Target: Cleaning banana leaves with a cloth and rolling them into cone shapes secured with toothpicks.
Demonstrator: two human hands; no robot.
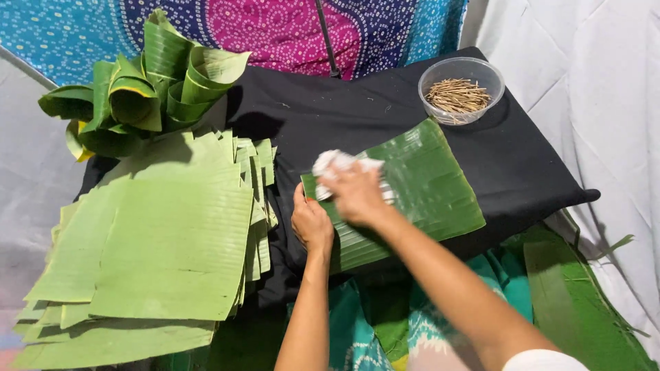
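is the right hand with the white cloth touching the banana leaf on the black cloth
Touching. The head view shows the right hand pressing the white cloth flat onto the banana leaf, no gap visible; the left hand pins the leaf's near edge.

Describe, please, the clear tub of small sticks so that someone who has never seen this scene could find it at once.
Start at the black cloth spread over the work surface and follow it to its far right corner. There, beyond the banana leaf that is being wiped, stands the clear tub. It is the only round, see-through container in view, and it holds thin tan sticks rather than leaves.
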